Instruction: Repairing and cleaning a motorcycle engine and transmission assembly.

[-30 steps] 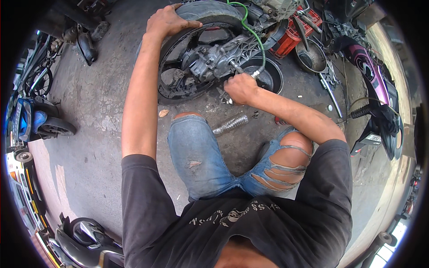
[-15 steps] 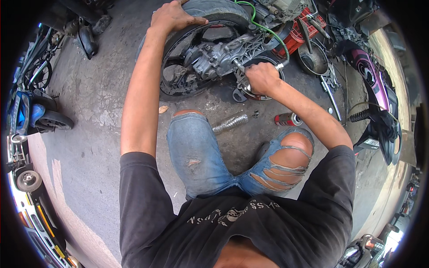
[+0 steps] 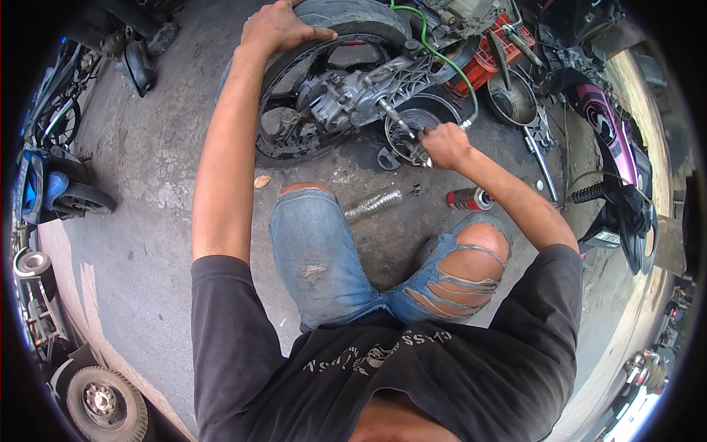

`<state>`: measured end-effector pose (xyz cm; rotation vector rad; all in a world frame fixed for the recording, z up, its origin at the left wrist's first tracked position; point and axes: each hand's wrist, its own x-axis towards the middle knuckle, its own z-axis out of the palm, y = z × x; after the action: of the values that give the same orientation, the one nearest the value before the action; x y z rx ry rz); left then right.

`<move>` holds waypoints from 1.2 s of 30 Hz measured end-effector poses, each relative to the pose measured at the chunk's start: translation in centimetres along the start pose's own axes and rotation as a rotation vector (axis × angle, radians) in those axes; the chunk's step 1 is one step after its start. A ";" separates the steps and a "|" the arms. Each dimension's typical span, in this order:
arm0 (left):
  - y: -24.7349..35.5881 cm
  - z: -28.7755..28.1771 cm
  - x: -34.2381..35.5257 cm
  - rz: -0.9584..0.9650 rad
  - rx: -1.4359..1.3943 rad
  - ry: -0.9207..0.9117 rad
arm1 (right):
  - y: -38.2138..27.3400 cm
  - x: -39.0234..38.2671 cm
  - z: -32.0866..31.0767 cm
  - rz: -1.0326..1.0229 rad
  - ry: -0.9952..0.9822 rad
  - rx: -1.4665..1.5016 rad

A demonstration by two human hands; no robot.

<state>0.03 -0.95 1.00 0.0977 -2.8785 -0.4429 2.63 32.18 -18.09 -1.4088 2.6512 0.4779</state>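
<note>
My left hand [image 3: 278, 28] grips the top of a black tyre [image 3: 352, 13], thumb stretched along its sidewall and fingertips cut off by the upper edge. Its dark spoked wheel [image 3: 276, 121] is joined to a grey metal engine casing [image 3: 346, 103]. Closed round an air wrench is my right hand [image 3: 445, 145]; the hand covers most of the tool. From it a metal shaft [image 3: 398, 118] points up-left at the casing; whether its tip touches a fastener I cannot tell. A green hose [image 3: 451, 62] runs down to a metal coupling beside the hand.
Behind the tool sits a dark round basin [image 3: 440, 104]. A red crate [image 3: 482, 68] and another round pan [image 3: 513, 99] stand to the right. On the floor lie a red spray can [image 3: 468, 199], a crumpled silvery tube [image 3: 374, 206] and a long metal bar [image 3: 541, 162].
My right hand has drawn the air wrench down and right, away from the casing, showing more of the shaft. My left hand stays on the tyre. A vehicle wheel has come into view at lower left.
</note>
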 end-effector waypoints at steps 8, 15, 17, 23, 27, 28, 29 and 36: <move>0.0 0.6 0.5 -0.034 0.035 -0.003 | 0.9 0.9 -0.1 0.097 -0.005 0.084; 0.2 0.4 0.4 0.006 0.017 0.005 | 3.3 0.7 0.7 0.150 -0.002 0.003; 0.2 -0.1 0.0 0.006 0.002 0.003 | 3.4 0.8 0.2 0.172 0.041 -0.005; -0.2 0.6 0.4 0.000 0.020 0.015 | 3.9 2.3 -0.6 0.274 0.045 0.007; -0.3 0.8 0.6 0.008 0.012 0.015 | 5.6 3.1 -1.3 0.404 0.073 0.021; -0.2 0.7 0.3 -0.002 0.017 0.015 | 5.7 3.4 -1.5 0.423 0.047 0.006; -0.2 0.7 0.2 -0.013 0.023 0.016 | 5.8 3.5 -1.7 0.422 0.046 0.006; 0.1 0.3 0.2 -0.021 0.015 -0.016 | 7.7 3.3 -1.2 0.454 0.021 0.015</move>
<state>-0.21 -0.79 0.82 0.1277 -2.8992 -0.4279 -5.49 33.20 -15.99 -0.8000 2.9820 0.4793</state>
